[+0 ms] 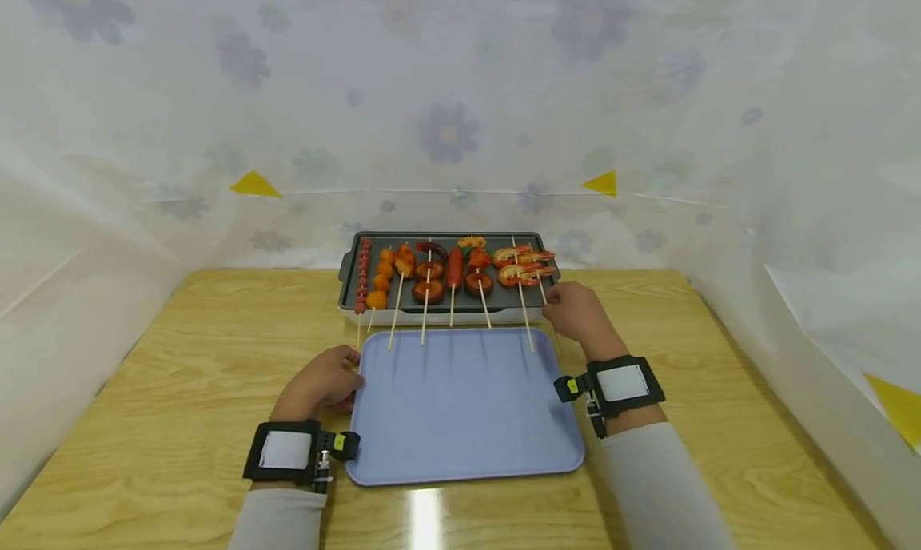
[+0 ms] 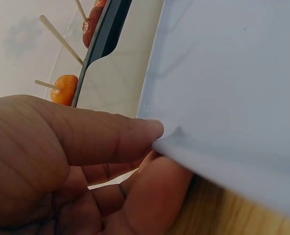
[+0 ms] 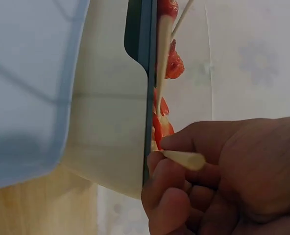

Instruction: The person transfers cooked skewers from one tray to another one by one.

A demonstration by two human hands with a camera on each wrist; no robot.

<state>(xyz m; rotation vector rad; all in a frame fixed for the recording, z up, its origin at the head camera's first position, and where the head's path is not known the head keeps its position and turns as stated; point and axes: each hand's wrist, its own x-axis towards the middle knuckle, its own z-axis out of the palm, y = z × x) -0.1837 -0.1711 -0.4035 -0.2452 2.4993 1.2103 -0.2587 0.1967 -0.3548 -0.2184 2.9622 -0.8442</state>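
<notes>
At the left edge of a pale blue tray (image 1: pixel 460 414), my left hand (image 1: pixel 325 380) pinches the rim. The left wrist view has the thumb on top of the tray's rim (image 2: pixel 223 181) and a finger beneath it. My right hand (image 1: pixel 579 314) is at the front right corner of a dark-topped grill (image 1: pixel 341 294). Its thumb and fingers pinch the wooden stick (image 3: pixel 186 159) of the rightmost shrimp skewer (image 1: pixel 545 272). The shrimp lie over the grill's right end; another shrimp skewer (image 1: pixel 509 273) is just left of it.
More skewers lie across the grill: small red pieces (image 1: pixel 361 278), orange balls (image 1: pixel 380 282), a wing-like piece (image 1: pixel 404 261), round brown slices (image 1: pixel 428 290), a sausage (image 1: pixel 454 268) and a mixed skewer (image 1: pixel 478 282). Several sticks reach over the tray's back edge. Beneath is a wooden table (image 1: pixel 180 390).
</notes>
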